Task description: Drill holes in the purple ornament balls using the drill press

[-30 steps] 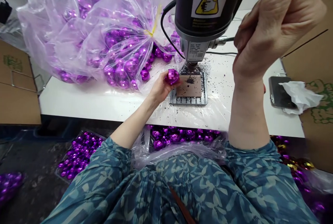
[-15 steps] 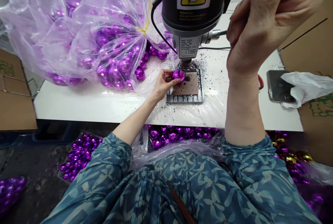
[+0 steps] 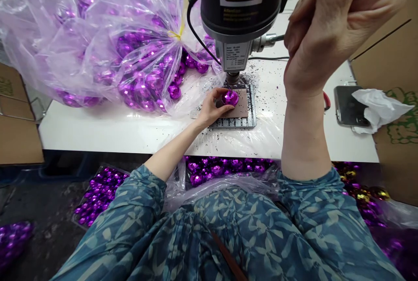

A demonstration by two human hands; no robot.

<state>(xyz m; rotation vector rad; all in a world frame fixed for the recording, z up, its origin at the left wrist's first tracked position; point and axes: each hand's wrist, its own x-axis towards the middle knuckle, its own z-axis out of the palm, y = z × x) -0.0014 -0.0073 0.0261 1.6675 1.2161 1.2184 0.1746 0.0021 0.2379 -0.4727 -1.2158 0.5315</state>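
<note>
Between the thumb and fingers of my left hand (image 3: 214,109) is a shiny purple faceted ball (image 3: 230,97). It sits over a brown board (image 3: 240,109) on the slotted metal base (image 3: 233,122) of a bench drill press (image 3: 240,15). The drill's chuck (image 3: 232,77) is directly above the ball; whether the bit touches it I cannot tell. Up at the right, my right hand (image 3: 342,24) is closed around the feed lever (image 3: 277,38) at the drill's side, and most of the grip is hidden behind the hand.
Dark shavings litter the white table (image 3: 98,128). A tied clear bag (image 3: 140,55) of purple balls fills the left. A phone (image 3: 351,106) and crumpled tissue (image 3: 380,107) lie at right, near a cardboard box (image 3: 392,155). More purple balls (image 3: 225,168) are below the table edge.
My left hand has moved the purple ball a little to the right, from the board's left part to under the chuck. My right hand stays on the lever.
</note>
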